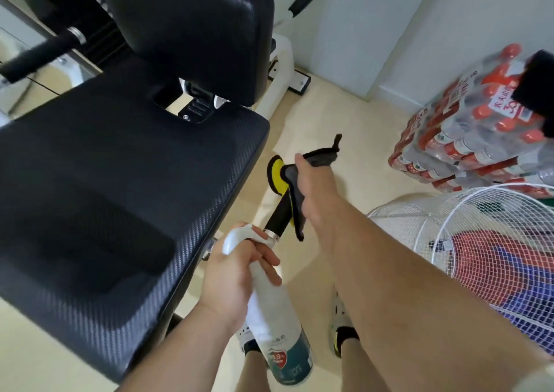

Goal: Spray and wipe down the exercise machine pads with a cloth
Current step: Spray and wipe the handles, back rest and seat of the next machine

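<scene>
The grey cloth is bunched in the right hand, whose fingers are closing tight around it and pressing it onto the black lever handle with the yellow end beside the seat. Just below those fingers, the left hand is gripping the neck of the white spray bottle, its fingers wrapping round the neck under the trigger, nozzle pointing up toward the handle. Left of both hands the black seat pad is lying flat, with the back pad rising beyond it. Right of the cloth hand, a white fan cage is standing near stacked packs of bottled water on the floor
</scene>
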